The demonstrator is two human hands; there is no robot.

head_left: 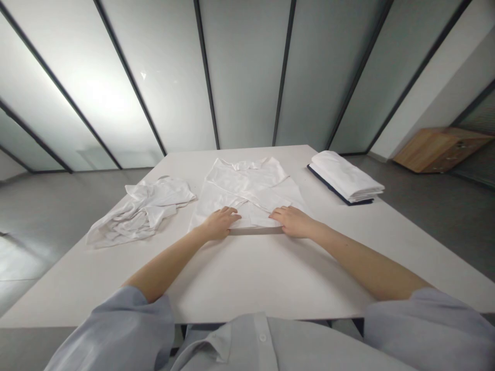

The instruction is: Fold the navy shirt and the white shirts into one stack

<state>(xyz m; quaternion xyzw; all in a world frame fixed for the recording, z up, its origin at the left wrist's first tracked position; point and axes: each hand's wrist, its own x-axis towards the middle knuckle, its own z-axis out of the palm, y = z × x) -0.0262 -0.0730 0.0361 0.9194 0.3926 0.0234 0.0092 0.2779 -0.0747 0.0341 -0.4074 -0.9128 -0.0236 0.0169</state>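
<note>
A white garment [251, 188] lies spread on the table, its sleeves crossed over its front and its collar end pointing away from me. My left hand [221, 222] is at the near left part of its lower edge, fingers bent and closed on the fabric. At the near right part of that edge, my right hand [293, 220] has its fingers curled on the cloth, thumb underneath. Between the two hands the near edge of the garment stands slightly raised off the tabletop.
To the left lies a crumpled white garment [145, 211]. A stack of folded white cloth [346, 175] rests on a dark flat item [332, 189] at the right. The white table [266, 278] reaches my body. A wooden cabinet [436, 149] stands beyond, at the right.
</note>
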